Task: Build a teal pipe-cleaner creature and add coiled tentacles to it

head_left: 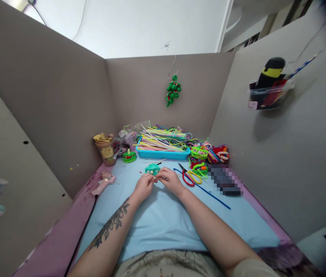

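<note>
My left hand [144, 186] and my right hand [171, 181] meet above the middle of the blue cloth, both with fingers pinched together. Something small and pale shows at the fingertips, too tiny to name. Just beyond them is a fuzzy teal pipe-cleaner piece [152, 168] with light spots on it; whether the fingers touch it I cannot tell. Right of my right hand lie scissors [191, 177] with one red and one yellow handle. A dark blue pipe cleaner [213, 195] stretches diagonally beside them.
A blue tray [164, 154] heaped with pipe cleaners stands at the back. On the left are a pink glue gun [104, 184], a cup [105, 151] and a green frog-like piece [129, 156]. Colourful pipe-cleaner pieces [199, 152] and a blurred dark object [224, 179] lie right. Grey panels enclose the table.
</note>
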`<state>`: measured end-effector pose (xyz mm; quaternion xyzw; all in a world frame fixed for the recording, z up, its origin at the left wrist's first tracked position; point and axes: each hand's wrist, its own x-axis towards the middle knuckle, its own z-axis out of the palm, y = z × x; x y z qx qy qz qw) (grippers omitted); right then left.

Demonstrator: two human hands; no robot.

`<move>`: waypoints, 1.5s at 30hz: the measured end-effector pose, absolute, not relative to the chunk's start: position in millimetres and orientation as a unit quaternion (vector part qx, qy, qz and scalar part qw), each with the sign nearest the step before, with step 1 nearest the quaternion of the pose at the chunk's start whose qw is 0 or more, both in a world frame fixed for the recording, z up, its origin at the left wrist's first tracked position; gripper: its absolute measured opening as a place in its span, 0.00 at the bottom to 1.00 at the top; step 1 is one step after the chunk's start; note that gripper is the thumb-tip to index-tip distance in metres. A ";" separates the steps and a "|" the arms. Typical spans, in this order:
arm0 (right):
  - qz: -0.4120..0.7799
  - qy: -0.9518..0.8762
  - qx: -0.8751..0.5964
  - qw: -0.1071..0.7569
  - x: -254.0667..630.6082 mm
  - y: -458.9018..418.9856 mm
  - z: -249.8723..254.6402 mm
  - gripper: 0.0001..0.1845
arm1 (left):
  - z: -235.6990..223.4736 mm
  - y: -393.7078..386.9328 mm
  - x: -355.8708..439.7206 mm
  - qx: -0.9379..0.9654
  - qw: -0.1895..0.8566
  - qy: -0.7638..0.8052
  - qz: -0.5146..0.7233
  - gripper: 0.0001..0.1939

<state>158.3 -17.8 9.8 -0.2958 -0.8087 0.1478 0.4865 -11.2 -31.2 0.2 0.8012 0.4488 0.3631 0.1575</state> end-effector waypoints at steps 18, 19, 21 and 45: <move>0.035 -0.791 -0.340 0.507 155.3 -17.8 5.9 0.08 | 6.7 -35.4 -9.3 0.748 0.136 0.481 0.437 0.10; 0.031 -0.795 -0.343 0.500 155.6 -17.9 6.4 0.08 | 7.4 -35.8 -10.8 0.754 0.094 0.487 0.432 0.10; 0.018 -0.802 -0.353 0.482 156.5 -18.2 7.2 0.08 | 8.2 -36.5 -13.2 0.765 0.024 0.493 0.414 0.10; -0.097 -0.756 -0.444 0.471 130.2 -25.1 -1.8 0.10 | 0.9 -35.6 -4.3 0.750 0.047 0.490 0.442 0.07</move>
